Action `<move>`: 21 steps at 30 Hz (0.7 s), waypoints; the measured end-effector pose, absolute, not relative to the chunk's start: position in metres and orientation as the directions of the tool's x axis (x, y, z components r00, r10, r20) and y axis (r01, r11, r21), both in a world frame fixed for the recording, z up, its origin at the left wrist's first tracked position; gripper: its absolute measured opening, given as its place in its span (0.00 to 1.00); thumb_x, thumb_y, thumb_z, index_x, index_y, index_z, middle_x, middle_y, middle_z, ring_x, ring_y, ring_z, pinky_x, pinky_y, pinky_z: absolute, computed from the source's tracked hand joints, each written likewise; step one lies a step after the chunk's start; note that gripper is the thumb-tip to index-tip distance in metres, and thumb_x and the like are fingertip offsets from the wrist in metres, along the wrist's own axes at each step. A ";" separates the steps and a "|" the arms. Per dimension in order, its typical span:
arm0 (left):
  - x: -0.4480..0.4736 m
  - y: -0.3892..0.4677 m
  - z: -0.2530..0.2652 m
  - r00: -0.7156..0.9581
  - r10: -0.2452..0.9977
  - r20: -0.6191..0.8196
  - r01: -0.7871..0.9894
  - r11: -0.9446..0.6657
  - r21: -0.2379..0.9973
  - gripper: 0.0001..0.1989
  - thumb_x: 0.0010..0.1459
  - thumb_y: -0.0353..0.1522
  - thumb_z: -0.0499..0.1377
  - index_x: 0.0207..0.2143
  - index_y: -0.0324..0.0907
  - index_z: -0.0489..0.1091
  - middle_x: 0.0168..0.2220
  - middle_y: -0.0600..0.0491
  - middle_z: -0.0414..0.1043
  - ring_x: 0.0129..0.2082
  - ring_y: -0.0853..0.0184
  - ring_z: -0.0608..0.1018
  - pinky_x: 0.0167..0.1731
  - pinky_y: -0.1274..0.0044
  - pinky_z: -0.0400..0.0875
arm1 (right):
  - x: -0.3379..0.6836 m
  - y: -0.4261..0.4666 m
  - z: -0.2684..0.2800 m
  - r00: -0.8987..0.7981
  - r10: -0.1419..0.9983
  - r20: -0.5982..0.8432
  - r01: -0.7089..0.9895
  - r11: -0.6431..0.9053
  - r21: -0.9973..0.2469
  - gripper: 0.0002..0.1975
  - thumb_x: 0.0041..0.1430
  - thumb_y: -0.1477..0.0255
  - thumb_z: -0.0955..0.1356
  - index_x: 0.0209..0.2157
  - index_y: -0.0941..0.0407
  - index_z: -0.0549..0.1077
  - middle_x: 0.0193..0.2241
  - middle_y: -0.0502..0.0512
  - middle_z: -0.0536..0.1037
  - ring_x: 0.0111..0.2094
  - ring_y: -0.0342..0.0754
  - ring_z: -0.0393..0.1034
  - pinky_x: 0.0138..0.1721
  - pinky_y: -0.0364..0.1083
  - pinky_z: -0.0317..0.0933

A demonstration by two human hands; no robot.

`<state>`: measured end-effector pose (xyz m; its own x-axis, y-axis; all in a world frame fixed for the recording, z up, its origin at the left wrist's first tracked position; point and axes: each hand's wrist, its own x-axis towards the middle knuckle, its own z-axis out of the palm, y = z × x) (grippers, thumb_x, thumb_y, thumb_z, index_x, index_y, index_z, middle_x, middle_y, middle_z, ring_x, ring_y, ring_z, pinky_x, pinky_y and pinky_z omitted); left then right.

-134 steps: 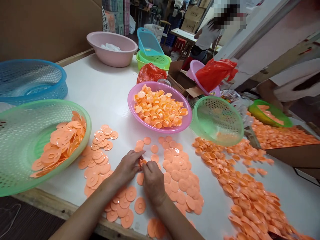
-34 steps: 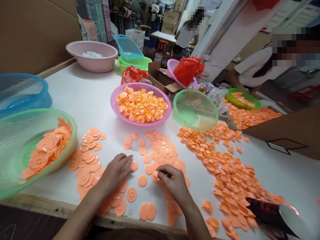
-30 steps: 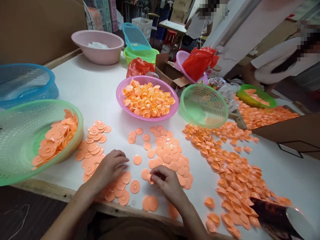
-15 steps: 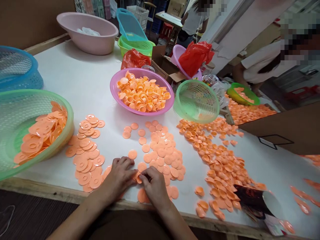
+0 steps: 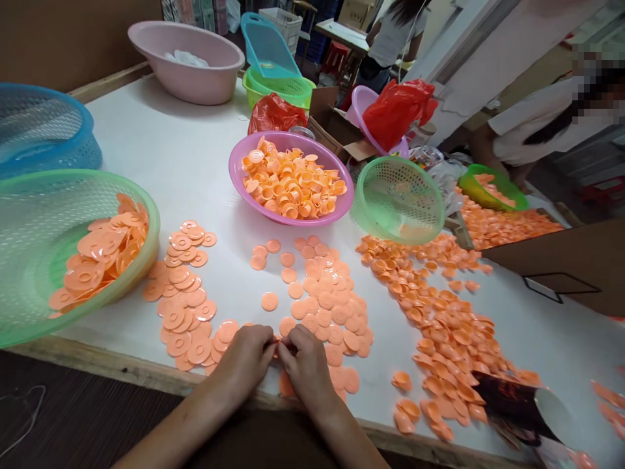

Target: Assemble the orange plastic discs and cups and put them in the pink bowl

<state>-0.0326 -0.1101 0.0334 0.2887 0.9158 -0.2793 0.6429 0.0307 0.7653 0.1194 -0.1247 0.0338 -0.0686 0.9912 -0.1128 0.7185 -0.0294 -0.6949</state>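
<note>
Near the front edge of the table, my left hand (image 5: 250, 357) and my right hand (image 5: 306, 366) meet, fingers pinched together. Between the fingertips is a small orange plastic piece (image 5: 277, 339), mostly hidden, so its exact shape does not show. Flat orange discs (image 5: 338, 296) are spread just beyond and right of my right hand. To the left of my left hand lie overlapping orange saucers with raised rings (image 5: 199, 350). Small orange cups fill a pink bowl (image 5: 239, 189) behind the hands.
On the left, a green mesh basket (image 5: 152, 244) holds orange saucers; a blue basket (image 5: 95, 146) stands behind it. Many orange shell-like pieces (image 5: 434, 319) run down the right, beside a green colander (image 5: 364, 218). A pale pink tub (image 5: 215, 88) stands at the back. A person (image 5: 541, 124) works at right.
My left fingers, spread over the discs before, have drawn in to meet the right fingertips around the small piece. The whole view has shifted slightly, with things appearing farther right.
</note>
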 end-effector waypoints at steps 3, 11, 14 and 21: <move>-0.029 -0.113 0.027 0.241 0.927 -0.289 0.655 0.064 0.753 0.11 0.55 0.28 0.53 0.20 0.41 0.65 0.21 0.54 0.69 0.24 0.68 0.69 0.25 0.77 0.54 | 0.117 -0.126 0.034 -0.093 0.992 -0.080 0.721 0.011 -0.693 0.11 0.56 0.77 0.64 0.21 0.54 0.63 0.23 0.49 0.68 0.25 0.44 0.61 0.27 0.43 0.51; -0.023 -0.118 0.032 0.241 0.941 -0.236 0.624 0.036 0.781 0.12 0.57 0.28 0.52 0.22 0.40 0.69 0.22 0.53 0.72 0.24 0.68 0.71 0.25 0.78 0.59 | 0.121 -0.134 0.025 -0.029 0.992 -0.125 0.598 -0.083 -0.797 0.11 0.58 0.71 0.65 0.22 0.54 0.64 0.22 0.49 0.71 0.26 0.44 0.64 0.28 0.43 0.56; -0.048 -0.114 0.034 0.236 0.961 -0.145 0.536 -0.004 0.844 0.12 0.60 0.31 0.52 0.31 0.41 0.75 0.26 0.53 0.76 0.28 0.67 0.76 0.28 0.78 0.67 | 0.125 -0.123 0.037 -0.050 0.987 -0.155 0.575 -0.098 -0.812 0.11 0.53 0.73 0.66 0.19 0.55 0.65 0.19 0.48 0.71 0.24 0.44 0.64 0.25 0.42 0.55; -0.168 -0.088 0.012 -0.031 0.965 0.261 0.920 -0.074 0.385 0.22 0.61 0.40 0.54 0.53 0.38 0.72 0.58 0.37 0.67 0.62 0.48 0.64 0.60 0.57 0.58 | 0.142 0.036 0.134 0.165 0.967 0.194 0.439 0.104 -0.892 0.10 0.54 0.67 0.68 0.23 0.58 0.74 0.19 0.49 0.72 0.22 0.43 0.67 0.25 0.43 0.62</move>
<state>-0.1680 -0.0880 0.0115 -0.0312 0.9648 0.2610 0.9199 -0.0744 0.3850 0.1418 0.0362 0.1343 0.1654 0.9669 0.1944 0.4390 0.1043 -0.8924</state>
